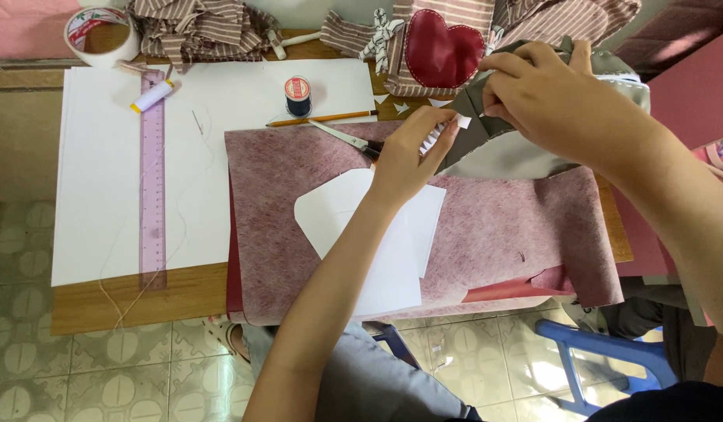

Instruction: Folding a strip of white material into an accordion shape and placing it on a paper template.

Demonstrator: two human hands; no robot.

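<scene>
My left hand [412, 152] pinches a small white paper cutout with a notched edge [443, 133] against a sheet of grey faux leather [494, 152]. My right hand [553, 98] grips the top edge of that grey sheet and presses the white piece near its tip. Both hands meet above a large mottled pink fabric sheet [494, 227] spread on the wooden table [182, 297]. A white paper pattern with a pointed end [338, 215] lies on the pink sheet under my left forearm. Scissors [346, 139] lie just left of my left hand.
A pencil [322, 119], a dark thread spool [297, 95], a white thread spool [152, 96], a pink ruler [152, 187] and large white paper [103, 195] lie to the left. A tape roll [102, 35], striped fabric [197, 27] and a red heart patch [442, 51] sit at the back. A blue stool [603, 352] stands below.
</scene>
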